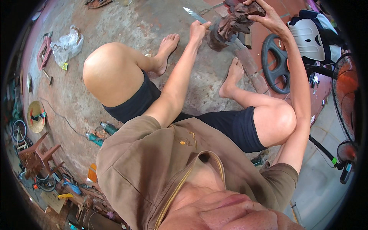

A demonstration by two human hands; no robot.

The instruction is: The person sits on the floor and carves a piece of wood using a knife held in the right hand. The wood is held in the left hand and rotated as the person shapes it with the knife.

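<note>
My left hand point(198, 32) is closed around a slim blue-grey tool point(196, 15) with a bright, pointed tip directed up and to the left; its exact kind cannot be made out. Just right of that hand is a dark brown carved wooden piece point(234, 23) with a knobbly, many-lobed surface. It leans over a dark round block point(217, 41) on the floor between my feet. At the carving's upper right end, my right hand point(267, 17) grips it, thumb and fingers on either side. Part of the carving's far side is cut off by the view's top edge.
A dark spoked wheel-like ring point(275, 63) and white plastic seat point(308, 38) lie right, beside a standing fan point(345, 99). Left are a plastic bag point(68, 46), pink basket point(45, 51) and straw hat point(36, 116). Green power tools point(94, 139) with a cord rest by my hip.
</note>
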